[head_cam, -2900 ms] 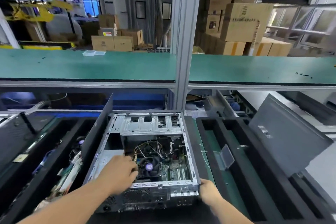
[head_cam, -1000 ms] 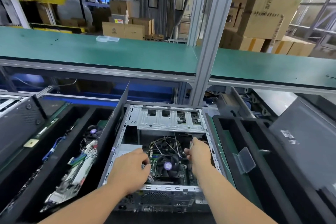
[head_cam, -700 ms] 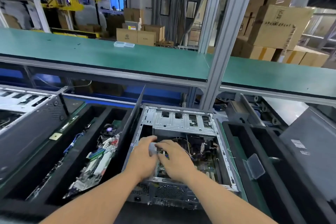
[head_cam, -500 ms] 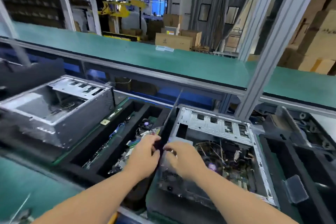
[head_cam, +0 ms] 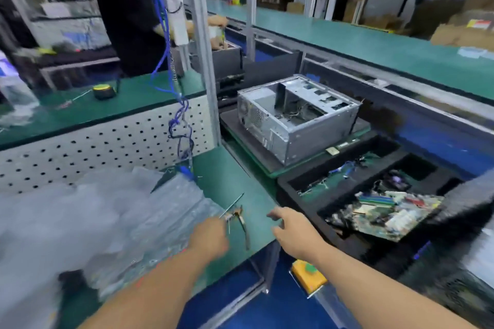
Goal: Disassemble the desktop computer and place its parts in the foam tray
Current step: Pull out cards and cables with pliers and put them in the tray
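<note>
On the green bench (head_cam: 235, 181) at the near left, the person's two bare arms reach out over the mat. The left hand (head_cam: 211, 238) is low over the bench, just at a thin card with a metal strip (head_cam: 235, 212) that lies there. The picture is blurry at this spot, so I cannot tell if the fingers are pinching the card or only close to it. The right hand (head_cam: 291, 232) is in the air beside the bench edge, fingers loose and spread, holding nothing.

A pile of clear plastic bags (head_cam: 101, 222) covers the left part of the bench. A blue curly cable (head_cam: 179, 115) hangs down to it from above.

To the right sits the black foam tray (head_cam: 299, 189). A green circuit board (head_cam: 385, 214) lies tilted in its near slot, and some small wires and bits lie in the slot behind. Farther back, an open grey computer case (head_cam: 296, 115) stands on a dark pad, well apart from both hands.

A yellow box with a green button (head_cam: 308, 274) is fixed low down, under the right arm.

At the far left another person in a black shirt (head_cam: 128, 13) stands at the next bench, hands at a box there.
</note>
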